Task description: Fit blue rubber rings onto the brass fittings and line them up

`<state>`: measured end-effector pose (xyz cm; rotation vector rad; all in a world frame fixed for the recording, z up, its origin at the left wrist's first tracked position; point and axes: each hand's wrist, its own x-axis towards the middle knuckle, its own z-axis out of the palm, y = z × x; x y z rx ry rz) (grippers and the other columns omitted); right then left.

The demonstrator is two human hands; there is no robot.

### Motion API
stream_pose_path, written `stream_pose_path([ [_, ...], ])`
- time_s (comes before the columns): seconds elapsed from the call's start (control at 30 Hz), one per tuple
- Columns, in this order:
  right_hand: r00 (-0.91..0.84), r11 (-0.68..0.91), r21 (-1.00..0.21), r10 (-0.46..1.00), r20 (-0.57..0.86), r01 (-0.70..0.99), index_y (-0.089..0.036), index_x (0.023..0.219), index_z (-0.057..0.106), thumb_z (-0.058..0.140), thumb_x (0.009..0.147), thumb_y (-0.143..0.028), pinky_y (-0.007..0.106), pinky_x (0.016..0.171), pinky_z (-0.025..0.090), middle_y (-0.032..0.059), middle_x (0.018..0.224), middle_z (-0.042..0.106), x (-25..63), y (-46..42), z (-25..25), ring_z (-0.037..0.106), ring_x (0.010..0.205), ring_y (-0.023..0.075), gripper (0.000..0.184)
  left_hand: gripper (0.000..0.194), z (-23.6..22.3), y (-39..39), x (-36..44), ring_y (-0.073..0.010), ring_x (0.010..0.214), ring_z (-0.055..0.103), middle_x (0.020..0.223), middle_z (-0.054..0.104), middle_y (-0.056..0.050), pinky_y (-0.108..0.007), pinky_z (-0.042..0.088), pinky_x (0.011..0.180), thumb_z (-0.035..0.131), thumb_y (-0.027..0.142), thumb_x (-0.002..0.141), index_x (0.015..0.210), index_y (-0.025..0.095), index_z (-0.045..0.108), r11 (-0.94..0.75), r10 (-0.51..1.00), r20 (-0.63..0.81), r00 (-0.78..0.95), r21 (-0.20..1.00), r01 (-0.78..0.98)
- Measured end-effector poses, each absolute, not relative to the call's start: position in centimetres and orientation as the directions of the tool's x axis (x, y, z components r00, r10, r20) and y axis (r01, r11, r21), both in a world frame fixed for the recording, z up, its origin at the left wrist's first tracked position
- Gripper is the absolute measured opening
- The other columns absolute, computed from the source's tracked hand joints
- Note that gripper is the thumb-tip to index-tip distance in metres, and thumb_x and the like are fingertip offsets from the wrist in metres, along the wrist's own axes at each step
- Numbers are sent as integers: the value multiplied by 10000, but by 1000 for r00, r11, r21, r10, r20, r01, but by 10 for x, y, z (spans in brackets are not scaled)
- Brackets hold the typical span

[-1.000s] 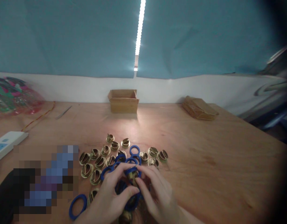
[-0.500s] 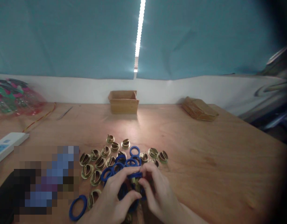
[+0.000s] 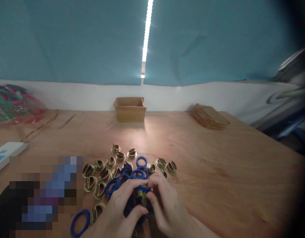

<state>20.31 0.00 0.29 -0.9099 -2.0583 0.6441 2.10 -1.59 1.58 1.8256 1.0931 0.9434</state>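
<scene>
At the bottom middle, my left hand (image 3: 124,208) and my right hand (image 3: 164,201) meet around a brass-coloured fitting (image 3: 142,195) with a blue ring (image 3: 143,189) round it. Thumbs and forefingers of both hands are closed on this piece; the fingers partly hide it. Just beyond them lies a cluster of loose blue rings (image 3: 141,161), some overlapping. Several round brass-coloured fittings (image 3: 99,190) with a raised bar across are spread to the left, and a few (image 3: 171,167) lie to the right. One larger-looking blue ring (image 3: 80,223) rests left of my left hand.
An open cardboard box (image 3: 130,115) stands at the back, with a crumpled brown carton (image 3: 209,116) to its right. A white power strip (image 3: 6,153), a blurred-out blue patch (image 3: 55,185) and a plastic bag of coloured items (image 3: 15,104) are on the left. Tweezers (image 3: 67,121) lie behind.
The view has shifted slightly, so everything sits a little further left. Both hands stay at the same spot, and the blue ring appears slightly lower around the brass-coloured fitting.
</scene>
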Motion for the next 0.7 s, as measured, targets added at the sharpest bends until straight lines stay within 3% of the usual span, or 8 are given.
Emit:
stream_pose_path([
  [0.37, -437, 607, -677, 786, 437, 416, -215, 976, 405, 348, 908, -48, 294, 634, 433, 40, 875, 510, 200, -2, 2, 516, 742, 178, 189, 414, 5, -18, 18, -270, 1092, 666, 1212, 699, -76, -379, 527, 949, 623, 146, 809, 1208, 258, 595, -271, 951, 157, 268, 841, 468],
  [0.7, -445, 641, -620, 765, 466, 453, -214, 961, 414, 358, 913, -61, 296, 605, 461, 55, 867, 538, 196, -8, -5, 548, 719, 185, 170, 395, 6, -17, 21, -267, 1060, 680, 1150, 717, -72, -371, 542, 926, 616, 140, 807, 1186, 249, 586, -288, 952, 197, 235, 839, 461],
])
